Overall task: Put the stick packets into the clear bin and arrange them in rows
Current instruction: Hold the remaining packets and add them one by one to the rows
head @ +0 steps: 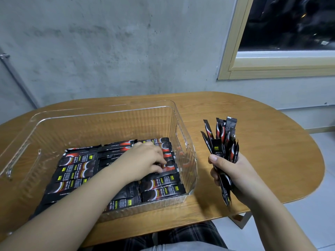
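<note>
Stick packets [116,171] lie in rows on the clear bin [101,113] floor, where my left hand [143,160] presses one flat, grip closed on it, while my right hand [228,171] clamps the spare bundle [223,142] above the bench [262,142]; I should square each edge to its neighbour.

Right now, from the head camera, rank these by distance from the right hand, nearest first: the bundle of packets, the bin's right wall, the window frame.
1. Bundle of packets: gripped in the right hand itself, fanning upward.
2. Bin's right wall: just to its left, on the table.
3. Window frame: up on the wall, far behind.
</note>
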